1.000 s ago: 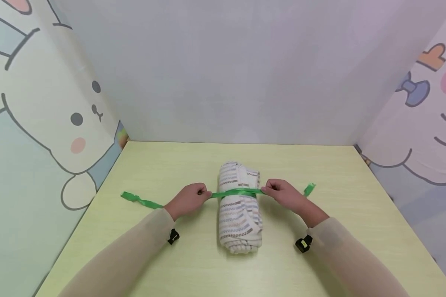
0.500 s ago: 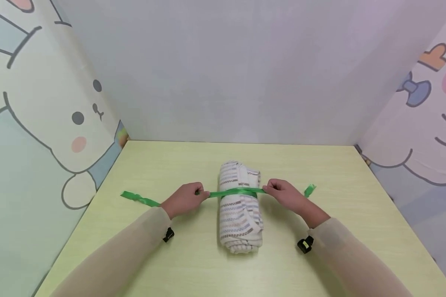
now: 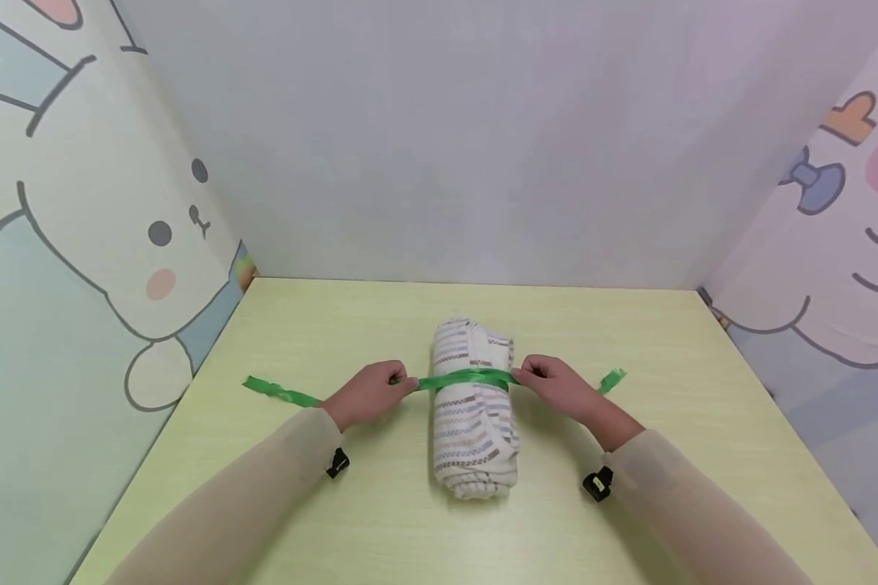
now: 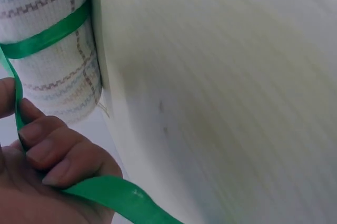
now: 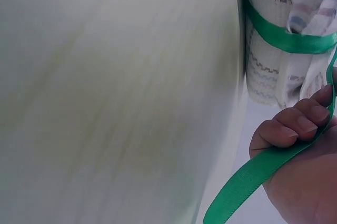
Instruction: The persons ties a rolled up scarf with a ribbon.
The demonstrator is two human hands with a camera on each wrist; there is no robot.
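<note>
A rolled white towel [image 3: 471, 439] with striped rows lies lengthwise on the table, and a green ribbon [image 3: 474, 376] wraps round its middle. To the left of the roll, my left hand [image 3: 371, 393] pinches one end of the ribbon; in the left wrist view its curled fingers [image 4: 68, 155] hold the band against the palm. My right hand [image 3: 562, 392] grips the other end close to the roll's right side. The right wrist view has its fingers [image 5: 287, 129] curled over the ribbon. Loose tails of ribbon trail out past both hands.
The pale yellow table [image 3: 380, 528] stretches out around the roll. A plain grey-white wall panel [image 3: 439, 146] rises behind it, with cartoon-printed panels at left and right. A small black device [image 3: 597, 483] hangs below the right wrist, another below the left.
Both hands keep hold of the ribbon. Over the last half second they have come slightly closer to the towel, the right one moving a little left; the towel stays in place.
</note>
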